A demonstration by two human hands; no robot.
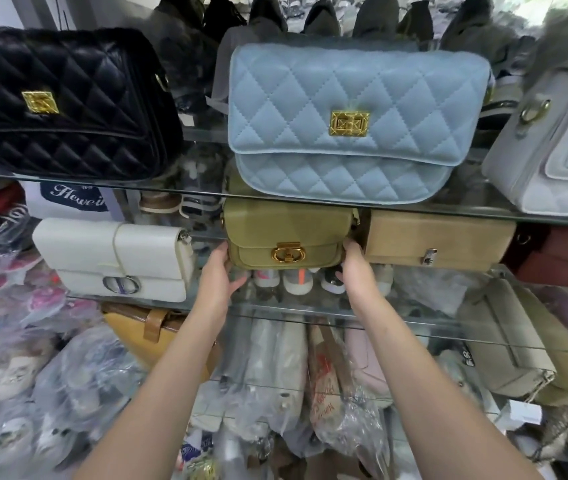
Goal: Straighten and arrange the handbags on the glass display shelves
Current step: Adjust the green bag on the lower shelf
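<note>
An olive green handbag (286, 226) with a gold clasp stands upright on the middle glass shelf (310, 308). My left hand (221, 271) presses against its left side and my right hand (355, 268) against its right side, so both grip it. To its left stands a white handbag (112, 258), to its right a tan handbag (438, 239) touching it. On the upper glass shelf (189, 194) sit a black quilted handbag (64, 102), a light blue quilted handbag (351, 123) and a grey handbag (552, 147).
A dark red bag (566, 261) sits at the far right of the middle shelf. Below are a beige bag (507, 344), a mustard bag (144, 334) and several plastic-wrapped items. Wrapped shoes pile up at the left (15, 341).
</note>
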